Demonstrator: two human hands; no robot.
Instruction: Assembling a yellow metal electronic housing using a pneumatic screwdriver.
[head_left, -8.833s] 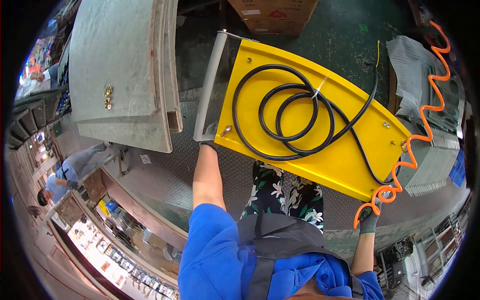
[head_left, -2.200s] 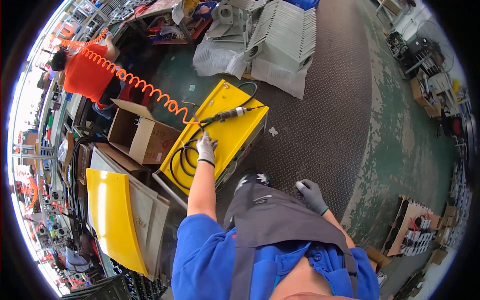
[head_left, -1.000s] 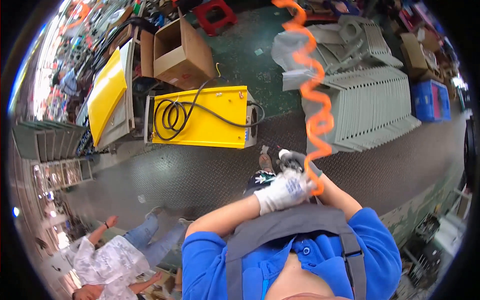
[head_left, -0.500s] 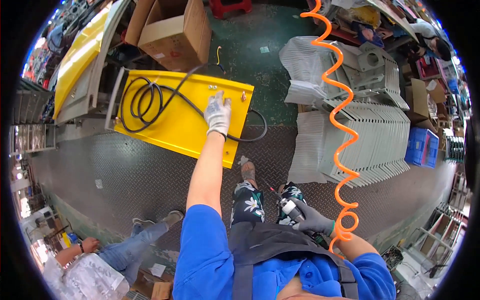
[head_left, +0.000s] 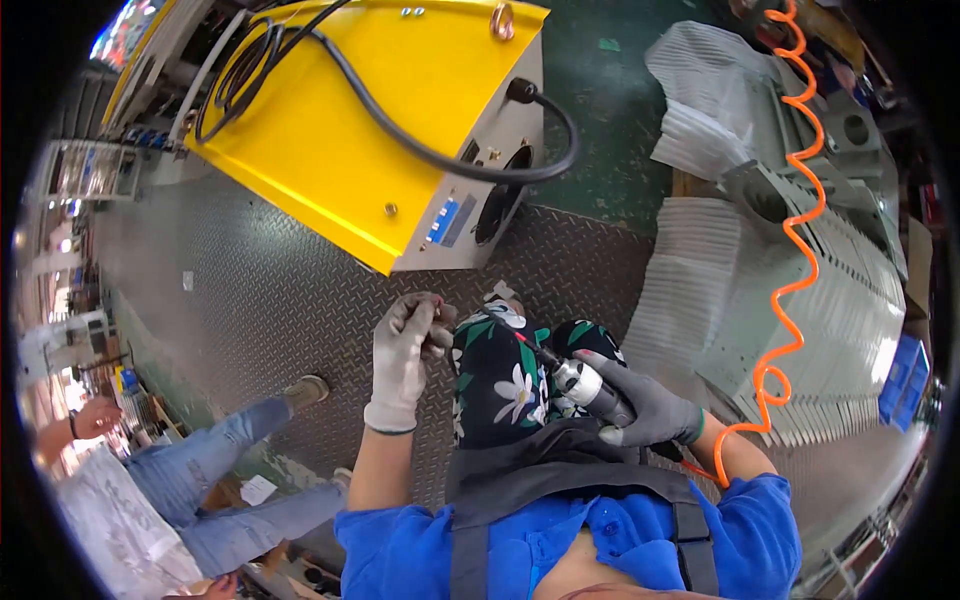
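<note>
My left hand (head_left: 408,345), in a whitish glove, is raised above the floor just short of a yellow-topped metal cabinet (head_left: 330,130). Its thumb and fingers are pinched together on something too small to make out. My right hand (head_left: 650,403), in a grey glove, is wrapped round an air screwdriver (head_left: 590,388) over my lap, the red-banded bit pointing up and left. Across the cabinet's top runs a thick black cable (head_left: 385,115), plugged into its grey end panel. A copper-coloured fitting (head_left: 503,21) sits at the top's far right corner.
An orange coiled air hose (head_left: 812,250) hangs down on the right, beside a row of stacked grey metal panels (head_left: 800,330) and white foam wrap (head_left: 690,260). A blue crate (head_left: 903,382) stands farther right. Another person's legs (head_left: 230,440) are at the lower left.
My left hand has left the cabinet's top and come back toward my body, its fingers now pinched. The cabinet appears larger and nearer. The screwdriver stays in my right hand.
</note>
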